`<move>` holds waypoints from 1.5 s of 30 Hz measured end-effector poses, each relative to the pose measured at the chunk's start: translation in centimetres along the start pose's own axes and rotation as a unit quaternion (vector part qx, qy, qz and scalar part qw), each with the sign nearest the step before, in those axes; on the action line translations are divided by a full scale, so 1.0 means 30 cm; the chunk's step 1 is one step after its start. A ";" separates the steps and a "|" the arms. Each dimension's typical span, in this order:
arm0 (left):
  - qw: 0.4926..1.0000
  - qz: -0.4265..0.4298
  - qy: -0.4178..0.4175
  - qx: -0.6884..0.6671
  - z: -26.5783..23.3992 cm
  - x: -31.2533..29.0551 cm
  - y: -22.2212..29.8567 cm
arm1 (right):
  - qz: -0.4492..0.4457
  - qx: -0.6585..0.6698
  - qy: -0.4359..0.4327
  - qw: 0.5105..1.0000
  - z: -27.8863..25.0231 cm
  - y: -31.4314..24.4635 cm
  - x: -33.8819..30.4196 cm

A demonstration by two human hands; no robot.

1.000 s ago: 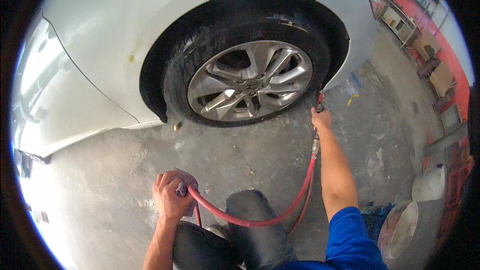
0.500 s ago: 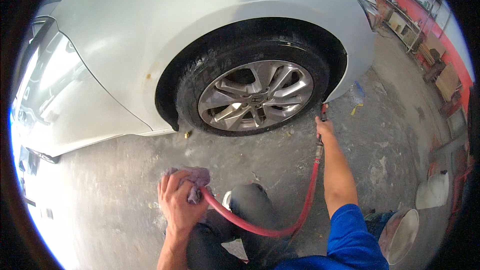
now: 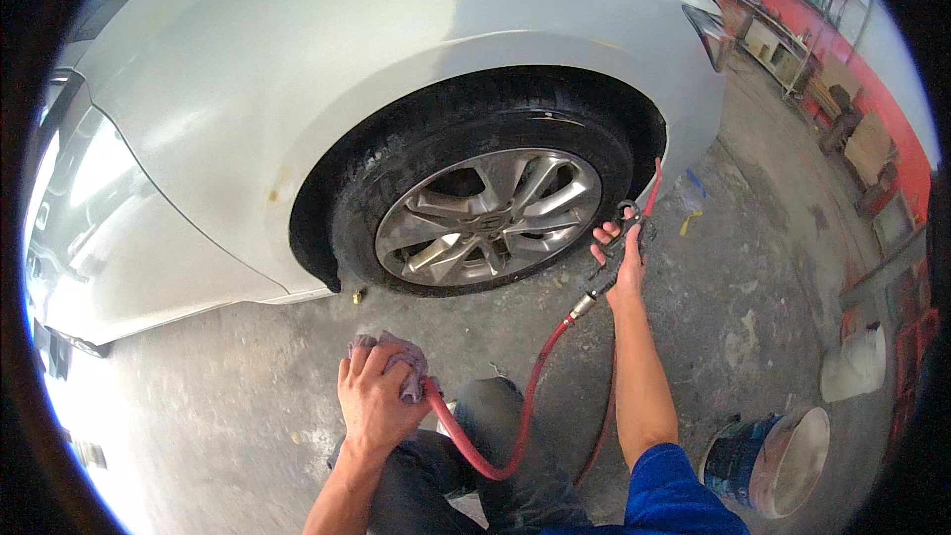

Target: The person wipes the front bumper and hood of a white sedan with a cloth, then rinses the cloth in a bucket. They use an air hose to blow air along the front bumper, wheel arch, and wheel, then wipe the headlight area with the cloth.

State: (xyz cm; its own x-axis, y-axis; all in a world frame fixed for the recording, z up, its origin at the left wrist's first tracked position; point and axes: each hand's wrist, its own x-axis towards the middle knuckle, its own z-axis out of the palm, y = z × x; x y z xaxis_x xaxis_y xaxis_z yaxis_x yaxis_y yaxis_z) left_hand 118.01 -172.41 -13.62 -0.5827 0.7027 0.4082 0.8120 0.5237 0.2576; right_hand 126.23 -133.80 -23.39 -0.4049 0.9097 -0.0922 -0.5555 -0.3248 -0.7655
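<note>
Right hand (image 3: 626,266) out in front, near the lower front edge of the wheel arch, and there's the blow gun (image 3: 611,267), lying across the palm. The fingers curl loosely around it, tips poking out on the left side, well short of a tight fist. The red nozzle (image 3: 652,190) points up and away toward the car (image 3: 228,119); whether its tip touches the bodywork, I can't tell.

Behind the gun sits a metal coupling (image 3: 582,306), and from it the red hose (image 3: 488,472) drops in a big U over the dark trousers (image 3: 485,416) and climbs to the left hand (image 3: 376,396).

Over on that side, the fingers bunch over a crumpled purple-grey cloth (image 3: 409,367), pinching it from above. The hose comes out right beside the cloth; how the fingers meet it is hidden.

Ahead of the 2 hands stands the wheel (image 3: 485,223), silver spokes inside a black tyre (image 3: 357,218), resting on the grey floor (image 3: 248,376). A yellow scrap (image 3: 685,225) lies to the right of the nozzle, and a bucket (image 3: 797,461) lies tipped on its side, right of the blue sleeve (image 3: 674,495).
</note>
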 end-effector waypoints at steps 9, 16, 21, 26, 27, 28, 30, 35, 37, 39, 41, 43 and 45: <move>0.999 0.035 -0.011 -0.018 0.004 0.005 0.038 | 0.212 0.386 -0.292 0.849 -0.043 0.026 0.097; 0.998 0.052 -0.018 -0.034 0.012 0.005 0.070 | 0.268 0.214 -0.388 0.856 0.126 -0.003 0.093; 0.998 0.045 -0.010 -0.043 0.008 0.000 0.069 | 0.270 0.082 -0.413 0.866 0.271 -0.021 -0.002; 0.998 0.043 0.002 -0.047 0.013 0.015 0.077 | 0.287 -0.034 -0.484 0.826 0.397 -0.061 -0.122; 0.998 0.041 0.001 -0.043 0.012 0.013 0.071 | 0.273 -0.062 -0.495 0.822 0.421 -0.062 -0.168; 0.999 0.035 0.001 -0.040 0.016 0.010 0.065 | 0.257 -0.091 -0.505 0.819 0.441 -0.068 -0.215; 0.999 0.022 0.002 -0.038 0.024 0.003 0.049 | 0.184 -0.171 -0.500 0.829 0.483 -0.113 -0.306; 0.999 0.011 0.006 -0.049 0.030 0.022 0.048 | 0.060 -0.185 -0.317 0.929 0.386 -0.282 -0.342; 0.998 0.007 -0.001 -0.056 0.046 0.031 0.048 | 0.006 -0.208 -0.236 0.949 0.312 -0.327 -0.309; 0.997 0.024 -0.001 -0.077 0.053 0.053 0.051 | -0.016 -0.192 -0.188 0.963 0.240 -0.359 -0.287; 0.995 0.040 -0.012 -0.093 0.069 0.081 0.067 | -0.013 -0.198 -0.156 0.968 0.197 -0.402 -0.291; 0.993 0.056 -0.029 -0.101 0.089 0.122 0.090 | 0.005 -0.225 -0.188 0.956 0.174 -0.398 -0.317; 0.990 0.070 -0.057 -0.109 0.111 0.140 0.105 | 0.007 -0.302 -0.249 0.920 0.183 -0.379 -0.373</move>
State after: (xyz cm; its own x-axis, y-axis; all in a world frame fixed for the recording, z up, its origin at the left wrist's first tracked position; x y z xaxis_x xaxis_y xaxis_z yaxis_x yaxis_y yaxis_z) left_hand 118.02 -166.20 -14.00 -0.4543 0.8168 0.3556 0.8654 0.3099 0.3936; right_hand 133.09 -141.69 -10.17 -0.7747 0.6267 0.0842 -0.1047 0.0043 -0.9945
